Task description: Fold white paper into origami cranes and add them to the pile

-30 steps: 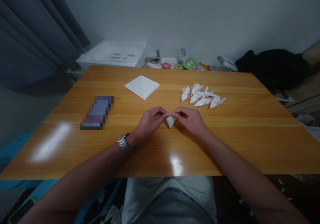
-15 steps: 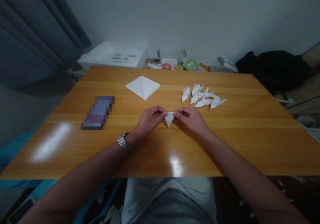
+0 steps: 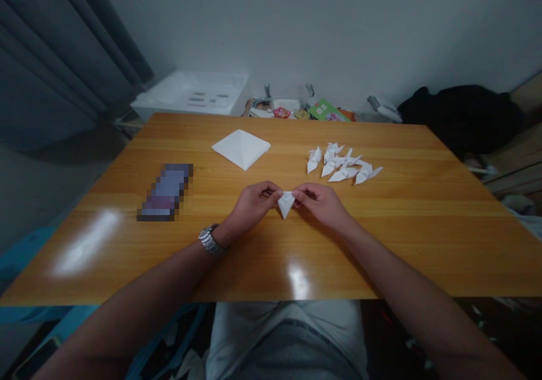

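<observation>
A small folded piece of white paper (image 3: 285, 204) is held between my two hands, its point hanging down toward me. My left hand (image 3: 256, 204), with a metal watch on its wrist, pinches the paper's upper left corner between thumb and fingers. At the upper right corner, my right hand (image 3: 320, 202) pinches it in the same way. Beyond my right hand lies a cluster of several white origami cranes (image 3: 341, 164). A larger white kite-shaped stack of paper (image 3: 241, 148) rests beyond my left hand.
On the left of the glossy wooden table (image 3: 423, 233) lies a phone (image 3: 165, 192) with its screen blurred out. Behind the far edge stand a white plastic tray (image 3: 169, 95) and assorted packets. A black cloth heap (image 3: 461, 117) sits at the back right.
Slightly more of the folded paper shows between my hands, its lower point reaching a little nearer to me. Both hands keep their pinch in nearly the same place.
</observation>
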{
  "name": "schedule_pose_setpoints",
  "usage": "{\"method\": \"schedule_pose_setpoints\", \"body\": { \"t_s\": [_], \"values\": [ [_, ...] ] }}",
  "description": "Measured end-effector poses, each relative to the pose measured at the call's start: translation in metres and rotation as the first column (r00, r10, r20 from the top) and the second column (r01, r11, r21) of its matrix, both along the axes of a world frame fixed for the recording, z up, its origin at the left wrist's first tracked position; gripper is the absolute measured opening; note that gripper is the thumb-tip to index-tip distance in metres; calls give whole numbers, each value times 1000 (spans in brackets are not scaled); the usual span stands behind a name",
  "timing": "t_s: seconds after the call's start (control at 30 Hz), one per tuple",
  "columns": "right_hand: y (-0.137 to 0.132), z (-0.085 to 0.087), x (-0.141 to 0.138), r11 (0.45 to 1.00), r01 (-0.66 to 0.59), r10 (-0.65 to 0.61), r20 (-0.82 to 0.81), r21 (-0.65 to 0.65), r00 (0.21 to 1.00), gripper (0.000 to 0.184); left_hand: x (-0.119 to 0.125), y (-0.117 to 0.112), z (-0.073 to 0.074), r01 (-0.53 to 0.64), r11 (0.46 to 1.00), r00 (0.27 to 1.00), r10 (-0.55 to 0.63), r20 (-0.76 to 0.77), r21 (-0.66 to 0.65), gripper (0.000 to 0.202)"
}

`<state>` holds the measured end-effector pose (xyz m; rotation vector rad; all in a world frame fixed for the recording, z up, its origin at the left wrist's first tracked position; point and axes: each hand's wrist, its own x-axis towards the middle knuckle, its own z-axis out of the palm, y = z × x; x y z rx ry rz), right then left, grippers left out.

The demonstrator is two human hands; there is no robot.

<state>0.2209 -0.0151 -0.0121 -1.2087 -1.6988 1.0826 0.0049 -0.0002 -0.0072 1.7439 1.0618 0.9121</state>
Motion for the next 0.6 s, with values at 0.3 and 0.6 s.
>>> {"method": "schedule_pose_setpoints", "body": {
  "t_s": [0.3, 0.6],
  "values": [
    [-1, -4, -4, 1000, 15, -15, 39, -1, 999, 30, 1, 2, -7, 8, 1000, 999, -8, -34, 8, 20],
    [-3, -3, -7, 1000, -7, 7, 55, 5, 998, 28, -1, 1, -2, 71, 995, 991, -62, -120, 69, 25]
  ]
}}
